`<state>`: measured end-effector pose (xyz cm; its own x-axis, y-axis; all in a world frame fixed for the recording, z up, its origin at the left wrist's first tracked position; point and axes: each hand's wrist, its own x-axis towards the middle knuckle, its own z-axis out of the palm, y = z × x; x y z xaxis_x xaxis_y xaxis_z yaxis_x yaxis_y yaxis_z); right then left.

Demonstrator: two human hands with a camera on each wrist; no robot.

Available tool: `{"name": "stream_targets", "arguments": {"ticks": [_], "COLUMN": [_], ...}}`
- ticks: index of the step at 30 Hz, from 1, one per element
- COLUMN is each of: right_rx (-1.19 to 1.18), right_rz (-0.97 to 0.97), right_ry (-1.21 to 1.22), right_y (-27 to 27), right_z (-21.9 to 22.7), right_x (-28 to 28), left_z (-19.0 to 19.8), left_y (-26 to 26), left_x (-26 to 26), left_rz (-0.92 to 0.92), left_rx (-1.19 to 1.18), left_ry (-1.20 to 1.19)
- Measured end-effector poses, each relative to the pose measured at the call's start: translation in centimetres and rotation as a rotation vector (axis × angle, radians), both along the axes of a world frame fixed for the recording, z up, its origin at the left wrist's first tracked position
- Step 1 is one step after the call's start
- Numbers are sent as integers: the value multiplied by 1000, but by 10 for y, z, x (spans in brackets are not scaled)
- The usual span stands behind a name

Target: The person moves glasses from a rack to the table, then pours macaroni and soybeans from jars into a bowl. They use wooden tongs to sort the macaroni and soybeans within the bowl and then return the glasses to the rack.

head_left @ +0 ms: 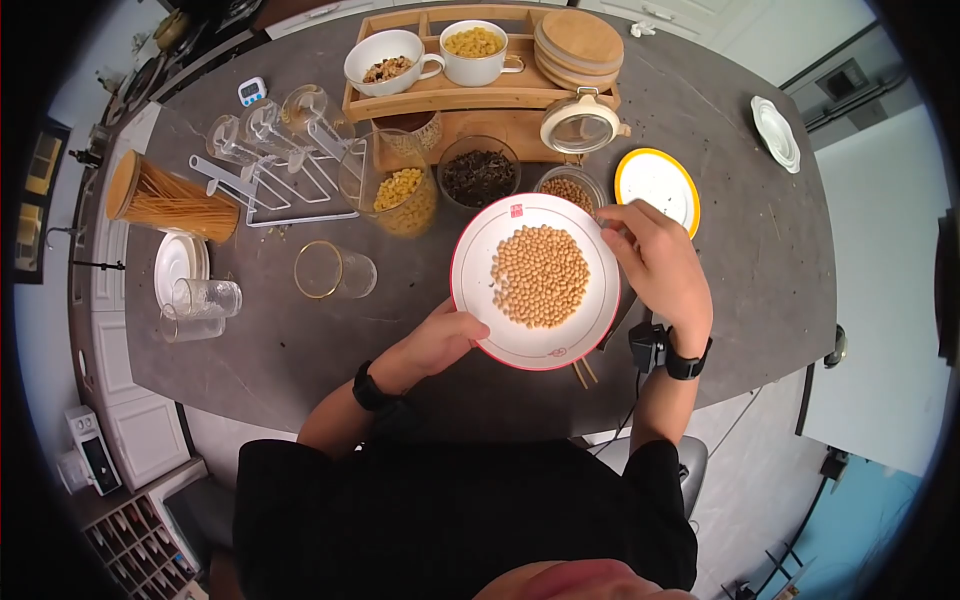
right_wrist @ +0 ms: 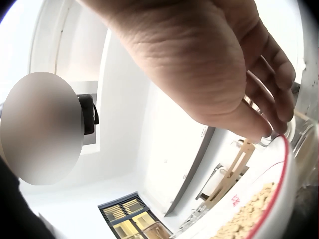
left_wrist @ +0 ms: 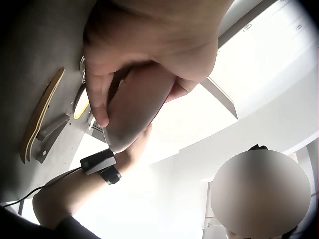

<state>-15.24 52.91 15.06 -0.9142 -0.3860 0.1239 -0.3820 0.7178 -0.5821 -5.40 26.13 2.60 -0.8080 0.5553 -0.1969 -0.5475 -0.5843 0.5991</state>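
Observation:
A white plate (head_left: 476, 250) with a thin red rim carries a bed of pale round beans, perhaps soybeans (head_left: 541, 277), raised over the counter. My left hand (head_left: 440, 340) grips its lower left edge, thumb on top and fingers underneath; the left wrist view shows the plate's underside (left_wrist: 139, 104). At the upper right edge, my right hand (head_left: 662, 262) pinches the rim between thumb and fingertips, as the right wrist view shows at the red rim (right_wrist: 285, 164). Just beyond the plate stands an open clip-top glass jar (head_left: 572, 187) with brownish beans, its lid (head_left: 580, 125) tipped back.
Behind are a bowl of dark dried leaves (head_left: 480, 178), a glass jug of pasta (head_left: 400, 190) and a wooden rack (head_left: 440, 100) with two white cups. Left are an empty glass (head_left: 335, 270) and a spaghetti jar (head_left: 170, 198). A yellow-rimmed plate (head_left: 657, 190) lies right; wooden tongs (left_wrist: 42, 117) lie below.

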Motion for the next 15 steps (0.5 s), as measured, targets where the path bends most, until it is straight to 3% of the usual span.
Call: {"name": "stream_targets", "arguments": {"ticks": [3,15], "right_rx": [-21,-49], "right_rz": [105,192], "right_ry": [7,-112], "right_y": [0,7], "right_z": [-5,-5], "right_x": [-19,-43], "left_z": [12,46], "left_y": [6,21], "left_x": [-8,-13], "left_rz": [30,165], "left_rx": [6,-62], "left_ry": [-23,-73]}}
